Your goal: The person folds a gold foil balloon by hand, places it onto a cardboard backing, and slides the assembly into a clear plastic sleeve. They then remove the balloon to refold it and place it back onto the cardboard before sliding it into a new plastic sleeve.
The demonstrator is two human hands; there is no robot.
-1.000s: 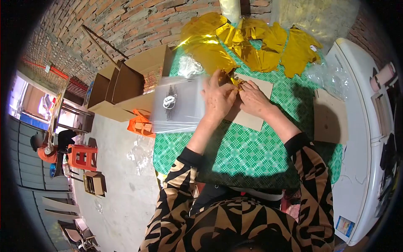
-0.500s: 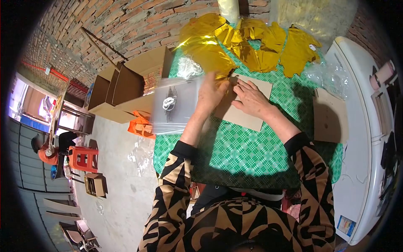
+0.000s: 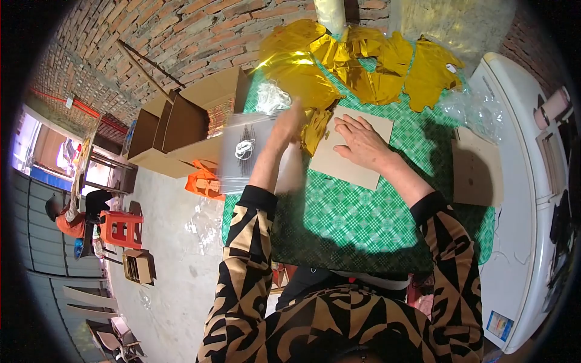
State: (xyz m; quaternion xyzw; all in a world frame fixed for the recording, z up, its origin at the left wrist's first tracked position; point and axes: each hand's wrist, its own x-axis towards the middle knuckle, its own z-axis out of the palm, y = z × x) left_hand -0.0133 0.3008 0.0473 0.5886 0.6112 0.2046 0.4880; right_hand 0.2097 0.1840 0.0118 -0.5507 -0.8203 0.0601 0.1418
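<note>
My right hand point(image 3: 361, 144) lies flat on a beige cardboard sheet point(image 3: 346, 169), its fingers stretched out. To the left of that sheet, my left hand point(image 3: 287, 128) is smeared by motion, so its fingers cannot be made out. It is over the right edge of a clear plastic sheet point(image 3: 233, 166), beside a narrow strip of gold foil point(image 3: 315, 130) at the cardboard's left edge. A small coil of white string point(image 3: 244, 149) rests on the plastic, over dark thin lines. Beyond my left hand sits a tangle of white string point(image 3: 272, 98).
Gold foil pieces point(image 3: 378, 78) spread along the table's far side. A green checked cloth point(image 3: 351, 224) covers the table. Another cardboard piece point(image 3: 475, 169) and a white appliance point(image 3: 520, 242) are at right. An open carton point(image 3: 193, 154) stands left; a person point(image 3: 69, 221) sits farther off.
My left hand has moved left, away from the cardboard's edge. The gold foil strip beside the cardboard now shows more fully. My right hand has stayed in place.
</note>
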